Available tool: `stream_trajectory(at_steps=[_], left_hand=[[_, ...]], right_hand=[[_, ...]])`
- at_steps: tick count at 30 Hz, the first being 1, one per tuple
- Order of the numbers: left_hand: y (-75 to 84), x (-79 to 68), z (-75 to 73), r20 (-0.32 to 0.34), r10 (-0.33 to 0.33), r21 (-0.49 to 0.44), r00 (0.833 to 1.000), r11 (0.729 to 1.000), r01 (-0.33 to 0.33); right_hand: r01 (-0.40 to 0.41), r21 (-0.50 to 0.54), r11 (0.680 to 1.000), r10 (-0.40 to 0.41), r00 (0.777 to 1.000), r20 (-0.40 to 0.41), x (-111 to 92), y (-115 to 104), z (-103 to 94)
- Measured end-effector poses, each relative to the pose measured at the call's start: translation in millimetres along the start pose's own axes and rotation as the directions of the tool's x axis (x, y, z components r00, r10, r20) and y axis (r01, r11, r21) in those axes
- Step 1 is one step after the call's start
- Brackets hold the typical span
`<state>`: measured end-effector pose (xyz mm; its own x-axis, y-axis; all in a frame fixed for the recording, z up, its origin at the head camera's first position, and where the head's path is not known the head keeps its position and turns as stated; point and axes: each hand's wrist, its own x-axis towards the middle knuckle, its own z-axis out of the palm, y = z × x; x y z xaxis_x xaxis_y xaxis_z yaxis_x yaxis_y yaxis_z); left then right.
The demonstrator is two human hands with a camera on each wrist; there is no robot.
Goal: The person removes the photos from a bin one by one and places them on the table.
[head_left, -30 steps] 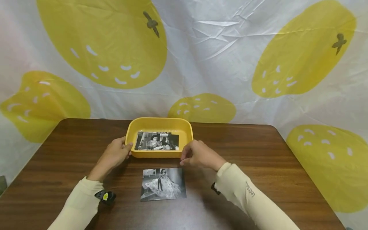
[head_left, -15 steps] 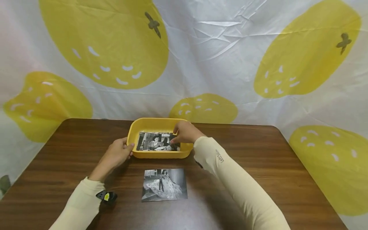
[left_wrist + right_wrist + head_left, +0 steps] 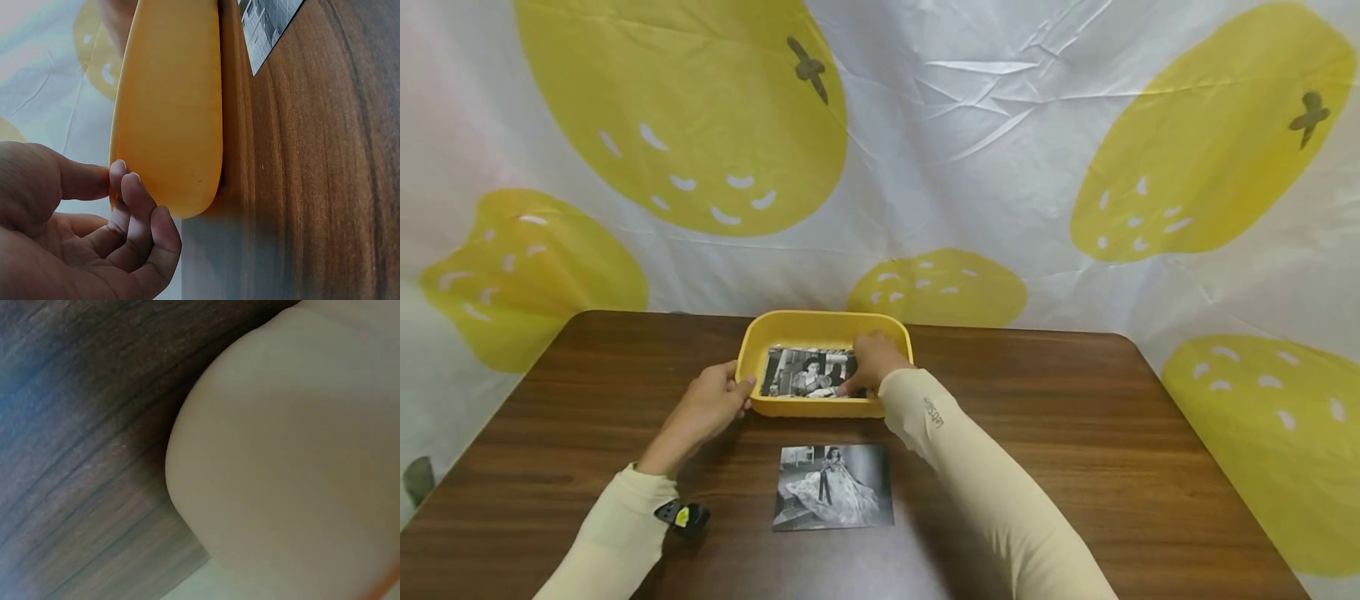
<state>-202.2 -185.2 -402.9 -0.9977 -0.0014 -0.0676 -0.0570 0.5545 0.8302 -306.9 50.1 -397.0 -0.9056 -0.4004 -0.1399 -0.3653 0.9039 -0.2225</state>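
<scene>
Plainly, the left hand [image 3: 707, 406] pinches the near-left rim of the yellow tray [image 3: 816, 407], thumb against bent fingers. Inside the tray, the right hand [image 3: 875, 361] reaches over the black-and-white prints [image 3: 805, 373]; its fingertips are partly hidden, so I cannot tell whether it grips one. In front of the tray, a single photograph [image 3: 833, 487] lies on the surface [image 3: 1037, 433]. Clinging prints could lift together; a slack left pinch could let the tray skid.
</scene>
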Motion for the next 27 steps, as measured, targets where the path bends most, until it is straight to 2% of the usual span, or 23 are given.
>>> stream_trajectory(at_steps=[12,20,27], left_hand=[[1.5,-1.5,0.1,0.000,-0.019,0.016,1.000,1.000,0.019],[0.7,-2.7,1.6,-0.011,0.001,0.025,1.000,1.000,-0.001],[1.2,-2.3,1.9,-0.013,-0.003,0.027,1.000,1.000,0.003]], right_hand=[[-0.066,0.046,0.997,0.070,0.993,-0.094,-2.9,-3.6,3.5],[-0.103,0.064,0.993,0.110,0.985,-0.130,1.5,-1.2,5.5],[-0.073,0.103,0.992,0.091,0.980,-0.179,3.6,5.8,0.9]])
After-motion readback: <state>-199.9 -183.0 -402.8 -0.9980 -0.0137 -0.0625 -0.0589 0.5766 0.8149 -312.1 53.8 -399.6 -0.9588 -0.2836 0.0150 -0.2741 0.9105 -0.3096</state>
